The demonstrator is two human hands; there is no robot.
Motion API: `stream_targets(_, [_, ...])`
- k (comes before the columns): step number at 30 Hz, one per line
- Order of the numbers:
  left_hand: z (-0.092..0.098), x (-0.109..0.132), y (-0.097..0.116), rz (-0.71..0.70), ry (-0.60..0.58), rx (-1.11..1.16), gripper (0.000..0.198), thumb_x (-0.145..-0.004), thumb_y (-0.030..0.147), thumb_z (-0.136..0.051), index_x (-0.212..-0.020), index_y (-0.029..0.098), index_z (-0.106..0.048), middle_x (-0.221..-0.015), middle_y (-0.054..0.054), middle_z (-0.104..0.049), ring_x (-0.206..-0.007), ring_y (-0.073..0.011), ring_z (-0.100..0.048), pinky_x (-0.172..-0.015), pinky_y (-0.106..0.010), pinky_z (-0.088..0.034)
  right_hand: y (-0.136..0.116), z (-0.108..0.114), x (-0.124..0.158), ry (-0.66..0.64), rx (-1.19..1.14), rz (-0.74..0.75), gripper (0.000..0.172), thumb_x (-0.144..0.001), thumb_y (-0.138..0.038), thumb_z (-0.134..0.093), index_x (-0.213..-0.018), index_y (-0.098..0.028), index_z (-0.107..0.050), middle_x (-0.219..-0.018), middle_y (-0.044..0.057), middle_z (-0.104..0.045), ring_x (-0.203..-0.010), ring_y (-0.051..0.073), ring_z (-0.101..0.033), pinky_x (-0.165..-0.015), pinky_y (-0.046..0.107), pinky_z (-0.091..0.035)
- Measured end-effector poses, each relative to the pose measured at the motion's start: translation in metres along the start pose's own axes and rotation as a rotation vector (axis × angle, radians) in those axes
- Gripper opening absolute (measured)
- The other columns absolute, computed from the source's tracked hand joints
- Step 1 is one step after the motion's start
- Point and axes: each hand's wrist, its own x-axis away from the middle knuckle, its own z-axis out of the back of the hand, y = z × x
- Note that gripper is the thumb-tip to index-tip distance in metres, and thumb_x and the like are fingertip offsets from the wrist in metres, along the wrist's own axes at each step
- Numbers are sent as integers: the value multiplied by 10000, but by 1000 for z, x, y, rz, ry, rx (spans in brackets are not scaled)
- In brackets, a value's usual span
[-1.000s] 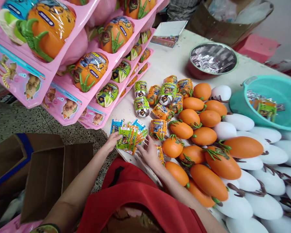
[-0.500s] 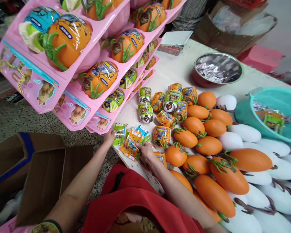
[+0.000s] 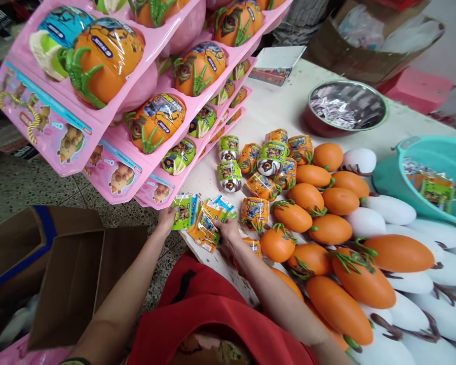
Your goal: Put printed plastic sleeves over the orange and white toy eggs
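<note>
At the table's near corner my left hand (image 3: 167,219) is closed on the edge of a green printed packet (image 3: 181,213), with a blue one showing behind it. My right hand (image 3: 229,230) is closed on an orange printed packet (image 3: 206,221), which lies over a small pile of other packets, green and blue (image 3: 225,204). The fingertips of my right hand are partly hidden. Just beyond the pile stand several egg-shaped toys in printed wrappers (image 3: 255,209), some orange, some green and white.
Stacked pink trays (image 3: 197,86) of wrapped eggs overhang the table's left side. Unwrapped orange eggs (image 3: 338,309) and white eggs (image 3: 391,209) crowd the right. Behind them stand a metal bowl (image 3: 311,109) of small sachets and a teal basin (image 3: 387,172). An open carton (image 3: 66,284) sits lower left.
My left hand has moved slightly left and down with the green packet, and more of the blue one shows behind it. My right hand stays at the pile.
</note>
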Motion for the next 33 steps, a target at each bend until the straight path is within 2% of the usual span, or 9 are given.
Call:
stream_targets(7, [8, 27, 11, 143, -157, 195, 485, -491, 456, -822, -803, 142, -623, -724, -45, -709, -607, -179, -651, -623, -313, -523, -5, 3, 1, -7, -16, 38, 417, -508, -345, -839, -812, -171, -612, -781, 51, -723, -701, 249, -687, -661, 391, -585])
stream_targets(13, [-9, 34, 18, 178, -225, 223, 485, -480, 449, -847, -770, 129, -626, -696, -40, -708, -574, -149, -634, -607, -273, -508, -3, 6, -3, 45, 87, 96, 444, -534, -379, -804, -866, -164, -602, -823, 66, -714, -750, 261, -680, -688, 410, -577])
stream_targets(16, [-16, 34, 20, 175, -218, 210, 479, -471, 457, -846, -745, 133, -626, -670, -34, -701, -556, -146, -622, -587, -261, -491, -9, 4, -1, 107, 170, 152, 532, -502, -326, -812, -957, -150, -599, -947, 93, -698, -883, 292, -659, -807, 449, -549])
stream_targets(20, [-21, 42, 29, 155, -227, 170, 456, -490, 468, -830, -739, 136, -643, -682, -40, -701, -599, -159, -631, -628, -274, -492, -24, 0, 17, 290, 388, 408, 752, -575, -307, -777, -1250, -111, -511, -1332, 184, -500, -1271, 327, -433, -1084, 475, -336])
stream_targets(22, [-26, 52, 37, 144, -269, 141, 421, -519, 451, -821, -746, 136, -657, -698, -45, -701, -630, -165, -633, -646, -275, -488, -28, 0, 31, 299, 520, 534, 742, -669, -395, -728, -1309, -106, -486, -1394, 194, -438, -1314, 322, -374, -1102, 474, -294])
stream_targets(25, [-39, 71, 48, 103, -398, 56, 354, -590, 431, -781, -763, 145, -664, -735, -38, -700, -662, -159, -619, -646, -252, -470, -28, 2, 51, -13, 534, 407, 532, -746, -532, -654, -1107, -142, -651, -1101, 126, -660, -1025, 282, -591, -903, 414, -473])
stream_targets(27, [-48, 81, 51, 41, -452, -85, 320, -635, 448, -734, -734, 156, -650, -694, -17, -676, -640, -153, -593, -609, -235, -448, -25, 6, 58, -134, 503, 317, 429, -762, -554, -633, -885, -151, -712, -822, 59, -704, -763, 219, -629, -709, 326, -514])
stream_targets(30, [-63, 84, 50, -93, -446, -293, 310, -702, 478, -647, -691, 168, -642, -618, 3, -623, -610, -156, -549, -576, -234, -419, -27, 21, 62, -11, 517, 335, 327, -753, -472, -672, -749, -147, -711, -681, 3, -675, -635, 161, -591, -583, 239, -462])
stream_targets(33, [-78, 86, 56, -194, -401, -342, 299, -703, 472, -637, -703, 174, -663, -646, 1, -620, -654, -170, -541, -600, -239, -414, -40, 46, 68, 157, 576, 359, 116, -730, -268, -688, -723, -154, -705, -643, -24, -651, -602, 131, -558, -539, 201, -395])
